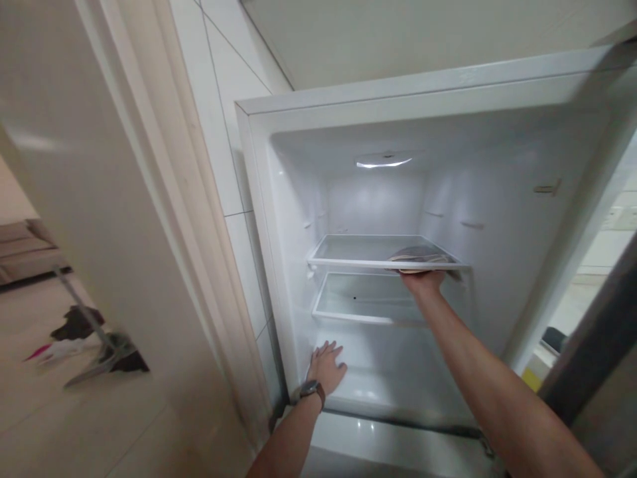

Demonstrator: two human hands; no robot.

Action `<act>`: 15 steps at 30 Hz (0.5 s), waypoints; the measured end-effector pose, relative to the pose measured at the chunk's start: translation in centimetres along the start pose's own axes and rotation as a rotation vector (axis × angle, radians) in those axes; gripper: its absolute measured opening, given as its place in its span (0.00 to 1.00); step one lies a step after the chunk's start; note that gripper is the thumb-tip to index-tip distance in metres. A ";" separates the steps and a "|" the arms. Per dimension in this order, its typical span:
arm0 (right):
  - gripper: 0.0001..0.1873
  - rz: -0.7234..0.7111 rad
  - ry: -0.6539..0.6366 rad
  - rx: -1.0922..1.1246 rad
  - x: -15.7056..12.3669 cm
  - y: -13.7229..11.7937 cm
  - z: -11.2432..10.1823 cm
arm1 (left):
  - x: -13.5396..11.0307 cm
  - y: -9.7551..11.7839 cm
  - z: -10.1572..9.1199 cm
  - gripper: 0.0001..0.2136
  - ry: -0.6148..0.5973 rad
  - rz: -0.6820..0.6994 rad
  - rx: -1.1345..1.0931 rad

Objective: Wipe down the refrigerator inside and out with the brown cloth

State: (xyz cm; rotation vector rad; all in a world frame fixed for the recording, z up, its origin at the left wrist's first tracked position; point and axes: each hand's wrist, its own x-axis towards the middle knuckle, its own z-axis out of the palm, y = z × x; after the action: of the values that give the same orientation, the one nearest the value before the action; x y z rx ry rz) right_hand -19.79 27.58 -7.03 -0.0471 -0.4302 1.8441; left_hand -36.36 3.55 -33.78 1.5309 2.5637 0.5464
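Note:
An open white fridge [298,199] stands before me with its inside lit. My right hand [423,279] reaches in to the front edge of the upper glass shelf [348,252], fingers closed on a grey cloth [415,254] that lies on the shelf's right side. My left hand [326,365], with a watch on the wrist, rests flat with fingers spread on the fridge's lower left floor by the wall. A second glass shelf [358,299] sits below the first.
A white tiled wall [223,133] and a door frame [149,199] stand left of the fridge. Through the doorway lie a mop-like tool [89,332] and dark cloths on the floor. The fridge door [597,345] stands open at the right.

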 end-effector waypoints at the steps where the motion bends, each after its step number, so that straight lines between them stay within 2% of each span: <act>1: 0.28 0.011 0.012 0.007 -0.3 0.4 0.2 | 0.0 0.1 -0.1 0.30 -0.002 0.000 0.000; 4: 0.27 0.102 0.041 0.050 -2.0 4.3 1.8 | -0.2 0.2 -0.4 0.30 -0.010 0.002 0.000; 9: 0.26 0.300 -0.014 0.080 -4.7 14.1 5.6 | -0.5 0.4 -0.8 0.28 -0.002 0.031 -0.015; 12: 0.25 0.366 -0.074 0.064 -4.4 18.2 6.9 | -0.6 0.3 -0.7 0.29 -0.005 0.027 -0.037; 15: 0.25 0.358 -0.107 0.042 -2.4 20.8 7.4 | -0.8 0.2 -0.5 0.29 -0.001 0.018 -0.069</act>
State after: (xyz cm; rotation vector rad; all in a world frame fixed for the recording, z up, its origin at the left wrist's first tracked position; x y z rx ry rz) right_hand -39.86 18.17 -7.16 0.0044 -0.4803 2.2155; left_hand -35.98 2.82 -33.29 1.5329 2.5049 0.6294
